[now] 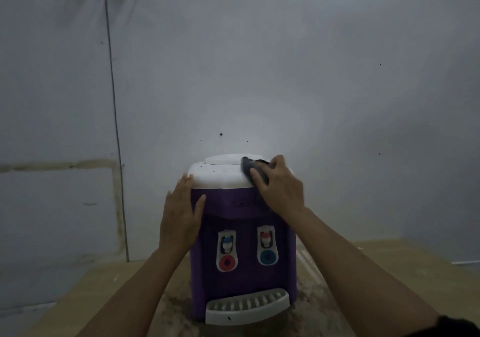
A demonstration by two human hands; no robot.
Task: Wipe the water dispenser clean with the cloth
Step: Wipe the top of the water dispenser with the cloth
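Grey wall (pixel 285 64) fills most of what I see, with a wooden table (pixel 402 271) below it, dusty around the dispenser (pixel 241 258), which stands in the middle close to the wall. My right hand (pixel 281 187) is pressed onto the right side of the white top (pixel 220 175), fingers closed down over the dark cloth (pixel 250 166). My left hand (pixel 181 214) lies open and flat against the purple body's left shoulder, gripping nothing, just bracing.

With no bottle on it, the dispenser is probably light, so a hard wipe could slide or tip it; bracing the side is the right hold. The plastic looks smooth and stiff, likely slippery when wet. The cloth is soft and bunches up, so I judge it best kept flat under my palm. Dark specks show on the top. The two taps (pixel 226 243) and the drip tray (pixel 246 308) look like the frailer parts, to be wiped gently.
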